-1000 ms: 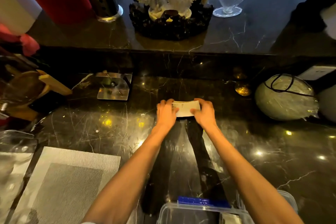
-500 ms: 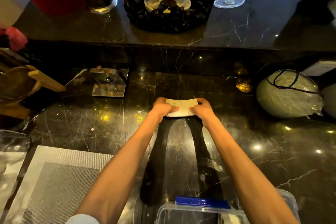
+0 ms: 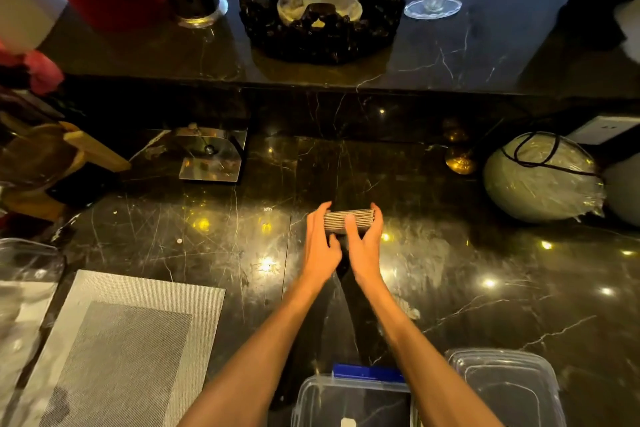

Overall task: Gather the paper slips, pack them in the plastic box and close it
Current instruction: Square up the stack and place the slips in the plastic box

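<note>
A stack of paper slips stands on edge on the dark marble counter, its layered edges facing up. My left hand presses its left end and my right hand holds its right end, thumb across the front. The clear plastic box with a blue clip sits open at the bottom edge between my forearms. One small white slip lies inside it. Its clear lid rests on the counter just right of the box, partly behind my right forearm.
A grey woven placemat lies at the lower left beside a clear container. A metal stand sits at the back left, a wrapped round object with a black cord at the right. A raised ledge carries ornaments.
The slips lay flat with their printed face up between my hands; now they are turned on edge and squeezed into a tight stack, with both hands drawn closer together and nearer to me.
</note>
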{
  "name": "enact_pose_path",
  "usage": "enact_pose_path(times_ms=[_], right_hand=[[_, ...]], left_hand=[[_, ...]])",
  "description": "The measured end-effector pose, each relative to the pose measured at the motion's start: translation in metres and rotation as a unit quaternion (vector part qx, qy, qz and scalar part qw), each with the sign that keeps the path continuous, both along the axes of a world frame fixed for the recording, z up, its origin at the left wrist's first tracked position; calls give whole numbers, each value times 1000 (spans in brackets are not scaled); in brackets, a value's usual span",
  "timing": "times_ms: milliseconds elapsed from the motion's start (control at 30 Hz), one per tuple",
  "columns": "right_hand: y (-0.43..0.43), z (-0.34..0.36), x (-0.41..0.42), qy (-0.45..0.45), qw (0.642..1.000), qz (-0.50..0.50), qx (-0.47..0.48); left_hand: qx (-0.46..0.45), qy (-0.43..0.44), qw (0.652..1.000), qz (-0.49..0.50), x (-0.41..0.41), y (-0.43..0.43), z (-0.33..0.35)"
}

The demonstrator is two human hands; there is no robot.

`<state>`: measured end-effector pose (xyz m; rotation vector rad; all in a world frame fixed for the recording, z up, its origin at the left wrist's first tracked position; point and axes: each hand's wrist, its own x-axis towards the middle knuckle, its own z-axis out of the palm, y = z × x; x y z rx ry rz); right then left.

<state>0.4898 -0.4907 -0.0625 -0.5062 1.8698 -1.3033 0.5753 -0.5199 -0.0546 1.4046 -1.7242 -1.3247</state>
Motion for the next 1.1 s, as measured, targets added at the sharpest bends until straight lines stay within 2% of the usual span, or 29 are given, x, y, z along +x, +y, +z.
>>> enact_pose_path(times_ms=[100, 167, 300, 533, 800, 1100], right_hand=[[-5, 1, 3, 38, 998, -53, 3], [-6, 1, 3, 86, 994, -71, 4], [-5, -7, -4, 129, 990, -54, -24], [-2, -20, -24, 168, 983, 32, -62], [-8, -27, -30, 198, 976, 41, -75], [2, -28, -25, 183, 979, 33, -85]], left_hand=[[30, 46, 998, 17, -1, 7, -5], [50, 70, 994, 72, -8, 8, -5], [50, 42, 987, 149, -18, 3, -6], [-37, 28, 992, 114, -11, -11, -15], [4, 43, 988, 151, -28, -24, -17], [-24, 36, 993, 113, -20, -11, -15]])
